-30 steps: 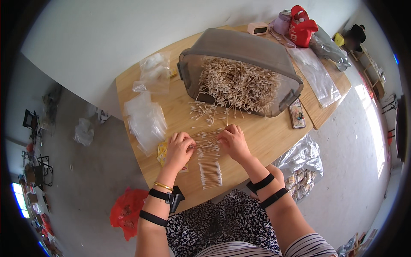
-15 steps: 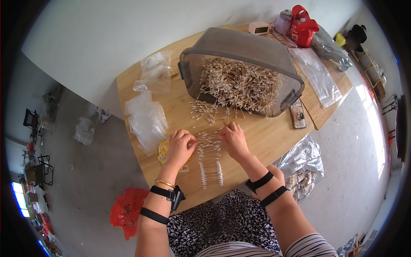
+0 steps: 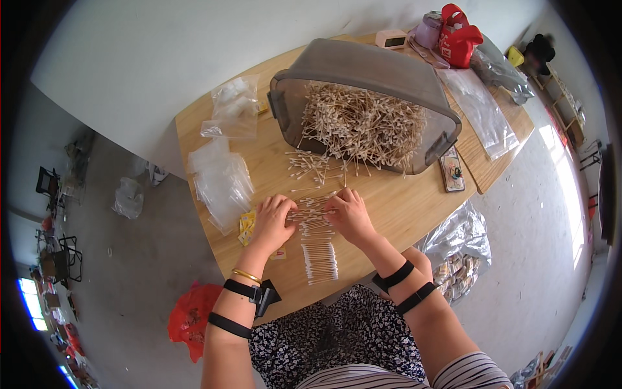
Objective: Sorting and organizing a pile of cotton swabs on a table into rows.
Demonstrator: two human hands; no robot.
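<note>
Loose cotton swabs [image 3: 313, 209] lie crosswise on the wooden table between my two hands. My left hand [image 3: 275, 217] curls its fingers round their left ends. At the right ends, my right hand [image 3: 348, 212] has thumb and fingers pinched together on swabs; exactly how many it grips is hidden. Just nearer to me, a neat row of cotton swabs [image 3: 320, 262] lies side by side. Beyond the hands, a grey translucent plastic bin [image 3: 369, 61] rests on its side, its opening toward me. A heap of cotton swabs [image 3: 363, 123] fills it and spills out.
Clear plastic bags [image 3: 221, 181] are stacked at the left, near small yellow packets [image 3: 247, 227]. A phone [image 3: 451, 172] lies right of the bin. Farther right is a flat plastic bag [image 3: 479, 113]. A red bag [image 3: 194, 318] and a silvery bag [image 3: 460, 253] sit below the table edges.
My right hand has shifted slightly left and down, closer to my left hand, over the swabs. The left hand stays nearly in place.
</note>
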